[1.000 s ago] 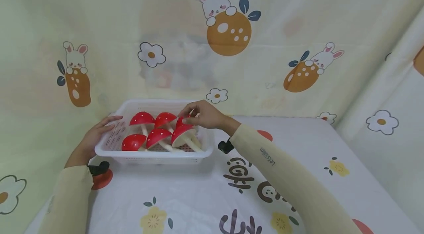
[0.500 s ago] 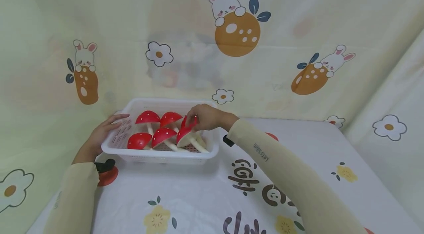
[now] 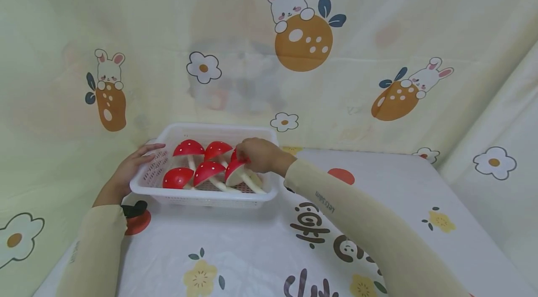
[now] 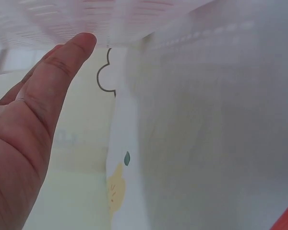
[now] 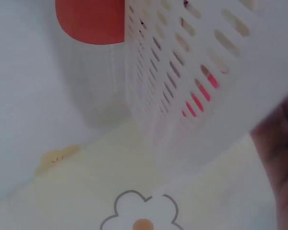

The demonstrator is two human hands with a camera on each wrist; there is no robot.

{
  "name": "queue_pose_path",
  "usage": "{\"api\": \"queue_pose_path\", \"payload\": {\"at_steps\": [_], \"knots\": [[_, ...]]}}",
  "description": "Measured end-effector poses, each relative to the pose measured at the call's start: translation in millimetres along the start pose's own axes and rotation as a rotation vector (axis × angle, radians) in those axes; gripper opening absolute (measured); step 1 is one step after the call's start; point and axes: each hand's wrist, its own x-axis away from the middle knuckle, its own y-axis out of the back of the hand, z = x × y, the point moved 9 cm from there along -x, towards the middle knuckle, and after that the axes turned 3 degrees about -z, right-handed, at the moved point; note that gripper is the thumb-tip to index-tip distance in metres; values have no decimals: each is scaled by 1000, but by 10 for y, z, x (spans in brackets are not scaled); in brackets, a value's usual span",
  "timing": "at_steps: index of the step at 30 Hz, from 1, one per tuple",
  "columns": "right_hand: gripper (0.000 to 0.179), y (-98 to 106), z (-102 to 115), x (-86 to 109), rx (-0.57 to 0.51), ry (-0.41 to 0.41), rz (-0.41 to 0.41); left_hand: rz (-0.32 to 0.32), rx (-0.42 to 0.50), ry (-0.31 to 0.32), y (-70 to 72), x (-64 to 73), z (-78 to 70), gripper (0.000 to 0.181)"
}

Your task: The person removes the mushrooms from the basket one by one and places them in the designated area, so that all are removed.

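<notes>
A white perforated plastic basket stands near the back of the table. Inside lie several toy mushrooms with red, white-dotted caps, among them a front middle one and a front left one, in two rows. My left hand rests against the basket's left end, fingers fairly straight; in the left wrist view a finger of this hand touches the perforated plastic. At the right end, my right hand reaches in and grips the back right mushroom. Its fingertips are mostly hidden. The right wrist view shows the basket's outer wall.
A white printed cloth covers the table. Behind it hangs a cream curtain with rabbit and flower prints, close to the basket's back rim. Another fold of cloth hangs at the right.
My right hand has lowered into the basket, its fingers closing down around the back right mushroom. The left hand keeps its place at the basket. The whole head view has shifted slightly.
</notes>
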Motion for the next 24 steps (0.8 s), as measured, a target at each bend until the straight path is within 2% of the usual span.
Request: {"api": "queue_pose_path", "payload": {"at_steps": [4,11,16,24], "knots": [[17,40,-4,14,0,17,-76,2,11,5,-19,-5,-8,51],[9,238,-77,152,-10,-21,-253,2,6,-1,-62,-6,-30,51],[11,508,-197,335,-68,-21,-428,-4,5,-2,-60,-22,-22,52],[10,965,-588,708,-168,28,-738,-6,12,9,-20,-10,16,53]]}}
